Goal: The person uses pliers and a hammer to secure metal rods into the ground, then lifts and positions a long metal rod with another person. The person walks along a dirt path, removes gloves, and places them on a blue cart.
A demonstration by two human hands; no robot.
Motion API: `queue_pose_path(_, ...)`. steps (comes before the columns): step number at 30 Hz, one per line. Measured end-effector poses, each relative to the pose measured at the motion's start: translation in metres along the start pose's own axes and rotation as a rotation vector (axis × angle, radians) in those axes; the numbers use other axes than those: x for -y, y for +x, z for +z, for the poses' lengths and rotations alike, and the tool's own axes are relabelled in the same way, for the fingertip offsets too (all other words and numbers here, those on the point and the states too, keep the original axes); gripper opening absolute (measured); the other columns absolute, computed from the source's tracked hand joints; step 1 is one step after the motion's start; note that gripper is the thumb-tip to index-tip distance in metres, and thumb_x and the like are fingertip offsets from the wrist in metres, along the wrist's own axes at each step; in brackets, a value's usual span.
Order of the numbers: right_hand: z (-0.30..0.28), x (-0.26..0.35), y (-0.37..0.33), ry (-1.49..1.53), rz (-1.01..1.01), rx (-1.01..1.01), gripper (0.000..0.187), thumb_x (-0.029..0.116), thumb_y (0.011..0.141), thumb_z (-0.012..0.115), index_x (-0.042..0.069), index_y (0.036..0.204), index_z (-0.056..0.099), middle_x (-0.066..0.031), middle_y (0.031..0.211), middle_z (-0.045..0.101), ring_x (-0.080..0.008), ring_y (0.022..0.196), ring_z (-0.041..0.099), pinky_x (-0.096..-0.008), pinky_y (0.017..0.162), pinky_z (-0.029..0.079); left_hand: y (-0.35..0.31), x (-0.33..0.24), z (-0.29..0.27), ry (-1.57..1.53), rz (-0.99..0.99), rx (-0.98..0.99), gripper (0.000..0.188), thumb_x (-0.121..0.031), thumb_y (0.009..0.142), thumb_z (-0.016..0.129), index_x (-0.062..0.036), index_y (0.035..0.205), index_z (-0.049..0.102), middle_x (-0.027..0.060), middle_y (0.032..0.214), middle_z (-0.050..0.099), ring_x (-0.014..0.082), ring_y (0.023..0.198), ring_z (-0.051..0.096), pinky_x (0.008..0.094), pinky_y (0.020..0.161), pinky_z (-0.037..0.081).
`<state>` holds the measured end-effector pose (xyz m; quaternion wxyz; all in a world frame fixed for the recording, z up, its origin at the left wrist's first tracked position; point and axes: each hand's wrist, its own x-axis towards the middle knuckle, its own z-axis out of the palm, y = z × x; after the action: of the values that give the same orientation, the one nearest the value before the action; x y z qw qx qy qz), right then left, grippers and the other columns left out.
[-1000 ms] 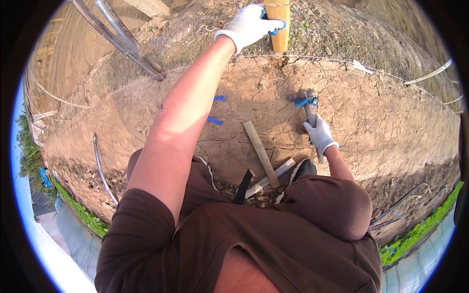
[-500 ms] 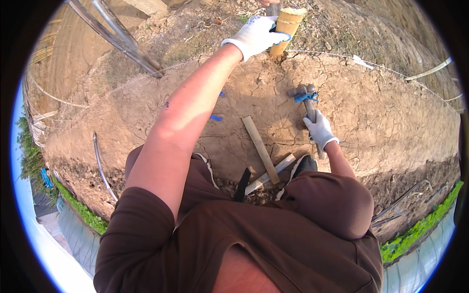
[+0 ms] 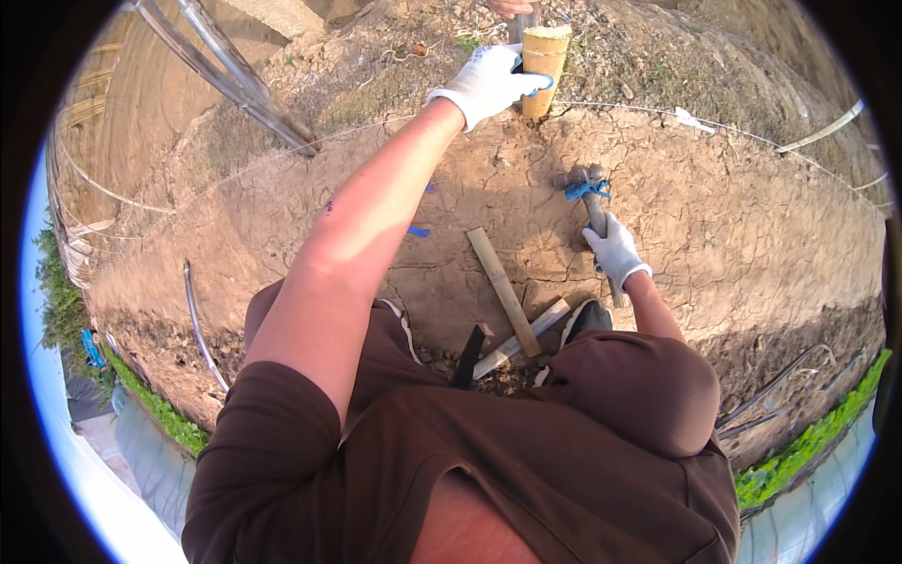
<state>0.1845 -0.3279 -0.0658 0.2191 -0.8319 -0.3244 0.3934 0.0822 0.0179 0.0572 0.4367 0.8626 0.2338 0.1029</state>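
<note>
My left hand (image 3: 489, 86), in a white glove with blue on the fingers, is closed round a thick yellow-brown bamboo stake (image 3: 544, 70) that stands nearly upright at a taut white string. The stake's top looks pale and frayed. Lower right, my gloved right hand (image 3: 615, 251) grips the wooden handle of a hammer (image 3: 594, 209). Its metal head, with blue cloth tied below it, is held low over the cracked soil. Just behind the stake, another person's bare hand (image 3: 510, 7) is at a grey wooden post (image 3: 523, 21), partly cut off by the frame's top edge.
Between my feet lie crossed wooden slats (image 3: 505, 291) and a dark flat piece (image 3: 467, 357). A white string (image 3: 639, 106) runs across the ground beyond. Metal pipes (image 3: 240, 85) slant in at upper left. Blue scraps (image 3: 419, 231) lie on the soil.
The bamboo stake has tipped from leaning right to nearly upright, its top moving left in my left hand. The right hand and hammer have hardly moved.
</note>
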Motion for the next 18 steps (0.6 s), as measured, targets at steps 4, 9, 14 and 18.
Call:
queue_pose_path(4,-0.006,0.006,-0.002,-0.025,0.043,0.022,0.043,0.036,0.094,0.071,0.002,0.118,0.061,-0.0286,0.105,0.071,-0.0475,0.102,0.067,-0.0508,0.087,0.052,0.002,-0.008,-0.001,0.069,-0.056,0.044,0.040,-0.036,0.093,0.079,-0.0056,0.119,0.075,0.0105,0.107,0.079,0.0180,0.094,0.072,0.0351,0.088,0.055)
queue_pose_path(9,-0.007,0.013,-0.006,-0.133,0.024,-0.028,0.045,0.036,0.094,0.070,0.003,0.122,0.060,-0.0287,0.107,0.071,-0.0487,0.104,0.067,-0.0524,0.088,0.052,-0.002,-0.003,-0.016,0.052,-0.042,0.058,0.041,-0.038,0.092,0.079,-0.0059,0.118,0.076,0.0103,0.107,0.079,0.0187,0.096,0.071,0.0360,0.089,0.055)
queue_pose_path(14,-0.010,0.007,-0.013,-0.115,0.015,-0.100,0.043,0.035,0.094,0.071,0.003,0.121,0.061,-0.0287,0.105,0.071,-0.0491,0.103,0.066,-0.0536,0.088,0.052,-0.003,-0.007,-0.026,0.126,-0.126,0.043,0.044,-0.044,0.092,0.077,-0.0056,0.114,0.077,0.0124,0.106,0.079,0.0199,0.093,0.072,0.0369,0.087,0.055)
queue_pose_path(18,-0.024,0.014,-0.019,-0.034,0.072,-0.098,0.040,0.035,0.094,0.072,0.003,0.115,0.061,-0.0271,0.098,0.072,-0.0488,0.096,0.067,-0.0505,0.082,0.052,-0.006,0.001,-0.009,0.048,-0.032,-0.002,0.047,-0.045,0.094,0.075,-0.0057,0.121,0.074,0.0145,0.108,0.078,0.0232,0.095,0.073,0.0376,0.088,0.056)
